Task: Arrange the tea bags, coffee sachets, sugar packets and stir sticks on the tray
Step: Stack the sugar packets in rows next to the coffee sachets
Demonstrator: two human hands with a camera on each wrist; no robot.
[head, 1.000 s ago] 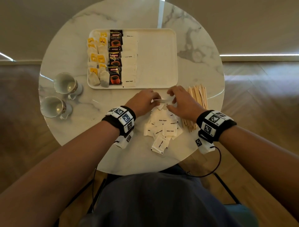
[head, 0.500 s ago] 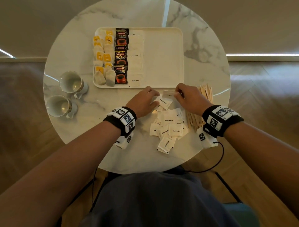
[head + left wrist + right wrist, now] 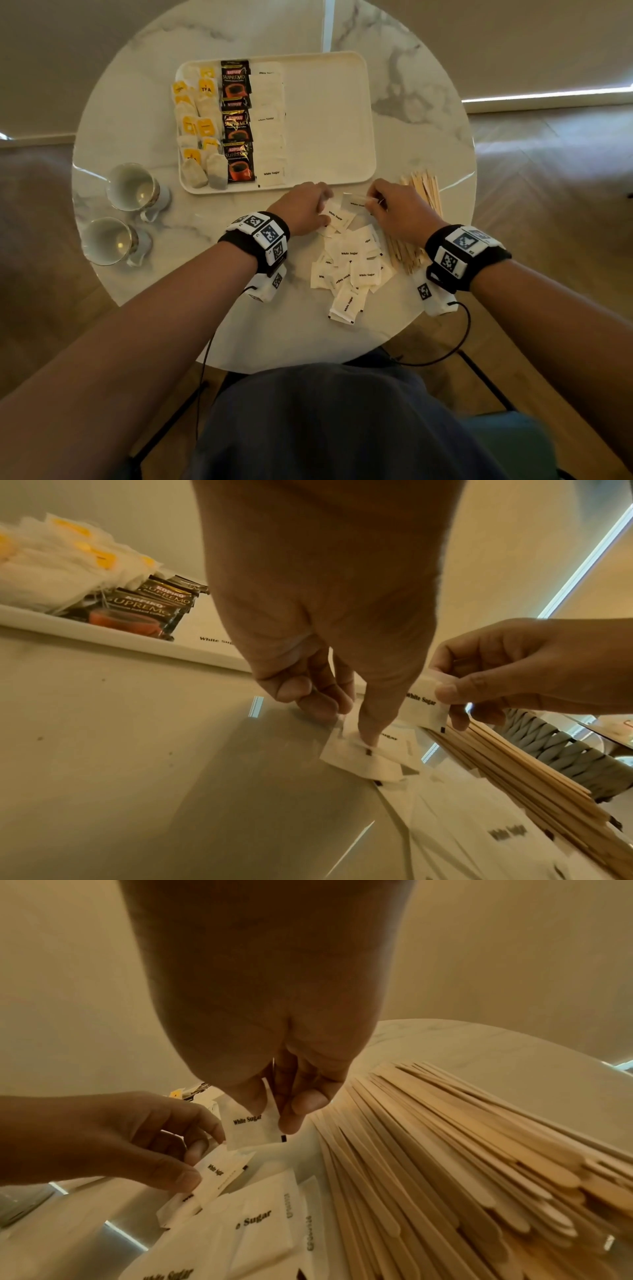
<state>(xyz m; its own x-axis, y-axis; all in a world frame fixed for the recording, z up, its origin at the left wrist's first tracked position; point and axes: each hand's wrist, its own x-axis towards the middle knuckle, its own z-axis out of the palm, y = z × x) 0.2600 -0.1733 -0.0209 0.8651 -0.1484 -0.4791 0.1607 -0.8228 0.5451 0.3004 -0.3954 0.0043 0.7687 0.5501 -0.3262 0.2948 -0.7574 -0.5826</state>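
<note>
White marble formed the round table (image 3: pixel 137 113) that filled the middle of the head view, and our cream tray (image 3: pixel 329 113) lay at its upper centre. On the tray's left half we had tea bags (image 3: pixel 197 126) at the far left, dark coffee sachets (image 3: pixel 237 123) beside them, then a column of sugar packets (image 3: pixel 270 137); its right half was bare. Just below the tray, our right hand (image 3: pixel 399 212) pinched one sugar packet (image 3: pixel 251 1129) between thumb and curled fingers, lifted clear of the table. Our left hand (image 3: pixel 301 212), close beside it at centre frame, pressed its thumb tip and curled fingers (image 3: pixel 308 696) onto another packet (image 3: pixel 356 758) lying at the top of the loose sugar pile (image 3: pixel 349 267); in the right wrist view one of its fingertips also reached the edge of the lifted packet. That pile spread across the table below both hands. Wooden stir sticks (image 3: pixel 418 219) lay in a bundle at the right, partly under our right wrist. Two cups (image 3: pixel 118 216) lay at the left of the frame, well apart from the hands.
</note>
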